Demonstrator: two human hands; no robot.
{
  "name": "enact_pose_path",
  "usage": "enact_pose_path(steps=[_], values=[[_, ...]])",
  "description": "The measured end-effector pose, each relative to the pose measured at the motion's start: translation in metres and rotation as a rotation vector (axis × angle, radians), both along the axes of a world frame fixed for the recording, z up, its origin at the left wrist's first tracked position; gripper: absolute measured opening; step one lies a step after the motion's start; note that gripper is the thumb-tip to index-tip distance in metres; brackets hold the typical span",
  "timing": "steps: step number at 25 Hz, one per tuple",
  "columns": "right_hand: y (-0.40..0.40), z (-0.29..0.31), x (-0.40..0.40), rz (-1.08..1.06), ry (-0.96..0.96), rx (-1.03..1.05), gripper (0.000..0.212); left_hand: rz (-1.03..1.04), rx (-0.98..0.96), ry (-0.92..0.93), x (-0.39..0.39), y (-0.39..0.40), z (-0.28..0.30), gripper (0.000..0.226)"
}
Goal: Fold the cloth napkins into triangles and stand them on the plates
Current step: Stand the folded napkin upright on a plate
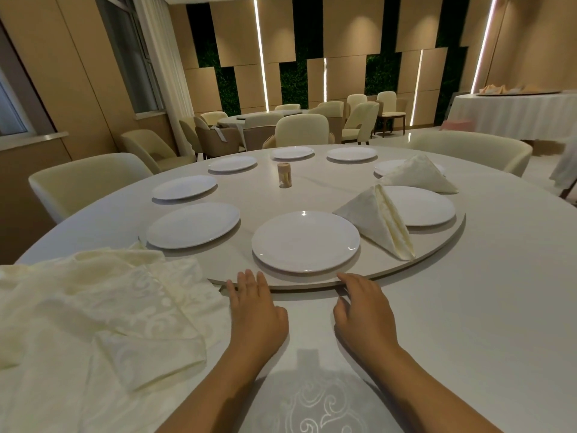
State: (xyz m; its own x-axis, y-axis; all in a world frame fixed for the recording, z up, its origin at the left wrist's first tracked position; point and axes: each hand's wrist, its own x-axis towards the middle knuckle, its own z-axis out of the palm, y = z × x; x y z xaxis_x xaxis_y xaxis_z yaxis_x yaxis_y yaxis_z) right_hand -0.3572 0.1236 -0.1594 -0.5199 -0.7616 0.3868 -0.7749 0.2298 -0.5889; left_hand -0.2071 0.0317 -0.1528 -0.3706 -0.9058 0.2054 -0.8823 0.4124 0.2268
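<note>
A round turntable carries several white plates. The nearest plate is bare. To its right a folded triangular napkin stands on the left rim of a plate. Behind it, a second folded napkin stands on another plate. A heap of unfolded cream napkins lies on the table at the near left. My left hand has straight fingers touching the turntable's near edge. My right hand rests there too, fingers relaxed. Neither hand holds anything.
A small wooden toothpick holder stands near the turntable's middle. Bare plates ring the left and far side. Cream chairs surround the table. Other set tables stand farther back in the room.
</note>
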Motion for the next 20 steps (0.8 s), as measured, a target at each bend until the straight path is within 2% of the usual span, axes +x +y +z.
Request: enact_pose_path(steps=[3,6,10,15,20], values=[[0.0,0.001,0.003,-0.015,0.044,-0.005,0.046,-0.167,-0.013,-0.029,-0.002,0.006,-0.002,0.071],[0.0,0.0,0.009,0.058,0.062,-0.026,0.047,-0.302,-0.042,0.064,0.0,0.006,0.0,0.062],[-0.001,0.0,0.013,0.162,0.125,0.018,0.048,-0.279,-0.052,0.206,0.001,-0.001,-0.001,0.052],[-0.001,0.003,0.015,0.249,0.207,0.155,0.053,-0.294,-0.055,0.118,0.004,-0.008,-0.005,0.052],[-0.002,-0.001,0.01,0.152,0.147,0.123,0.052,-0.412,-0.091,0.061,0.003,-0.008,-0.006,0.055]])
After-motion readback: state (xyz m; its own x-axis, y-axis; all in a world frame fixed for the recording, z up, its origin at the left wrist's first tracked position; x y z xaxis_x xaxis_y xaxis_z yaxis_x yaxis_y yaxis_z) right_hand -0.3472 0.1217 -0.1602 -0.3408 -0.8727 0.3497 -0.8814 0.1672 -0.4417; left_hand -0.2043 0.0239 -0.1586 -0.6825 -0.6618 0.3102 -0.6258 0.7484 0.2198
